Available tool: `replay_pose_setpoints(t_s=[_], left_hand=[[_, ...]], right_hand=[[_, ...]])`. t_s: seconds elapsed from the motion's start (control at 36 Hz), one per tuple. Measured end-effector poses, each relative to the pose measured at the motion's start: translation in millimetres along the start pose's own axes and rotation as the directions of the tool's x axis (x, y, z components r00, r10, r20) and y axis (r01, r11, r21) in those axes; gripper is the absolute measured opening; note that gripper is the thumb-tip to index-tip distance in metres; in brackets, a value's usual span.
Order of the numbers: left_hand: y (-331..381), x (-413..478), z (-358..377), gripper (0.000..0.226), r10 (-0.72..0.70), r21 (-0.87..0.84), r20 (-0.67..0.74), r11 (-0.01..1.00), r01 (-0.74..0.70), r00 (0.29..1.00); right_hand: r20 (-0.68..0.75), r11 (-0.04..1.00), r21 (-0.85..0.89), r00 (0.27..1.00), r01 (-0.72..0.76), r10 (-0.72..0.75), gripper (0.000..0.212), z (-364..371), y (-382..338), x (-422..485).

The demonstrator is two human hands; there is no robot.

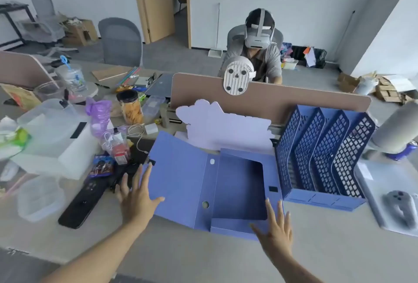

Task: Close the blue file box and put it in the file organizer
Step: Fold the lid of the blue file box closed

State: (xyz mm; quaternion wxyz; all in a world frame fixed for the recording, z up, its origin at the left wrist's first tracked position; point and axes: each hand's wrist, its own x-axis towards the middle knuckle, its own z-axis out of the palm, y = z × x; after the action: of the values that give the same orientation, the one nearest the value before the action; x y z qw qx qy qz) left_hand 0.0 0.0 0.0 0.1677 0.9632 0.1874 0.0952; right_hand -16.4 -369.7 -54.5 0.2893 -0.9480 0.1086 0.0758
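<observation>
Neither hand is holding anything: the left hand [135,194] is spread flat with fingers apart at the left edge of the open lid, its thumb lying over the lid's surface, and the right hand [274,228] is also spread wide at the lower right corner of the tray part, fingertips over its rim; whether they press on the cardboard I cannot tell. The blue file box [214,190] lies open on the grey desk [203,255] in the lower middle of the frame, its lid [178,174] unfolded to the left and slightly raised. Just to the right of it, near but apart, stands the blue file organizer [323,158] with dark mesh dividers, its slots looking empty. Behind the box a white cloud-shaped board [226,124] leans against the brown partition [282,97]. At the lower left of the frame lies a black remote-like device [83,203], and behind it are clear plastic containers [52,133].
</observation>
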Motion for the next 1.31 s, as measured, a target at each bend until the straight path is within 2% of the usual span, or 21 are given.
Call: replay_pose_setpoints(t_s=[0.06, 0.11, 0.22, 0.31, 0.42, 0.53, 0.69, 0.86, 0.97, 1.08, 1.17, 1.25, 1.31], left_hand=[[-1, 3, -9, 0.124, -0.127, -0.019, 0.067, 0.992, 0.128, 0.990], [-9, 5, -10, 0.129, -0.186, -0.018, 0.107, 0.982, 0.189, 0.977], [-12, 6, -11, 0.110, -0.224, -0.138, 0.114, 0.961, 0.238, 0.968], [-14, 7, -16, 0.094, -0.183, -0.165, -0.004, 0.970, 0.180, 0.983], [-8, 7, -22, 0.085, -0.055, -0.354, -0.066, 0.935, 0.029, 0.996], [7, -1, -30, 0.076, -0.003, -0.612, -0.007, 0.791, -0.002, 1.000], [35, -19, -31, 0.055, 0.073, -0.788, 0.135, 0.612, 0.062, 0.988], [77, -33, -26, 0.056, 0.262, -0.839, 0.181, 0.544, 0.010, 0.948], [106, -43, -16, 0.063, 0.414, -0.799, 0.210, 0.595, -0.089, 0.885], [130, -54, 1, 0.067, 0.489, -0.771, 0.233, 0.620, -0.147, 0.841], [143, -59, 16, 0.069, 0.519, -0.739, 0.215, 0.640, -0.209, 0.827], [156, -62, 27, 0.072, 0.557, -0.703, 0.209, 0.657, -0.272, 0.804], [161, -63, 35, 0.075, 0.583, -0.692, 0.242, 0.663, -0.283, 0.775]], right_hand=[[0.039, 0.996, -0.058, 0.997, -0.062, 0.064, 0.097, -3, 4, 2], [0.064, 0.988, -0.045, 0.987, -0.145, 0.148, 0.104, -4, 11, 3], [0.120, 0.980, 0.068, 0.977, -0.186, 0.177, 0.112, -3, 11, 5], [0.107, 0.986, 0.085, 0.985, -0.146, 0.137, 0.113, -3, 12, 5], [0.074, 0.991, 0.078, 0.992, -0.106, 0.100, 0.112, -3, 14, 3], [0.080, 0.992, 0.080, 0.992, -0.099, 0.092, 0.110, -3, 13, 4], [0.059, 0.990, 0.091, 0.993, -0.105, 0.100, 0.108, -1, 5, -1], [0.053, 0.986, 0.145, 0.996, -0.079, 0.072, 0.105, 4, 7, -7], [0.083, 0.972, 0.224, 0.995, -0.076, 0.059, 0.096, 4, 21, -8], [0.144, 0.951, 0.289, 0.987, -0.109, 0.069, 0.087, -1, 33, -7], [0.148, 0.935, 0.321, 0.983, -0.153, 0.110, 0.066, -10, 30, 0], [0.087, 0.868, 0.478, 0.991, -0.132, 0.103, 0.038, -29, 10, 9], [0.071, 0.829, 0.553, 0.996, -0.085, 0.054, 0.033, -46, -9, 16]])
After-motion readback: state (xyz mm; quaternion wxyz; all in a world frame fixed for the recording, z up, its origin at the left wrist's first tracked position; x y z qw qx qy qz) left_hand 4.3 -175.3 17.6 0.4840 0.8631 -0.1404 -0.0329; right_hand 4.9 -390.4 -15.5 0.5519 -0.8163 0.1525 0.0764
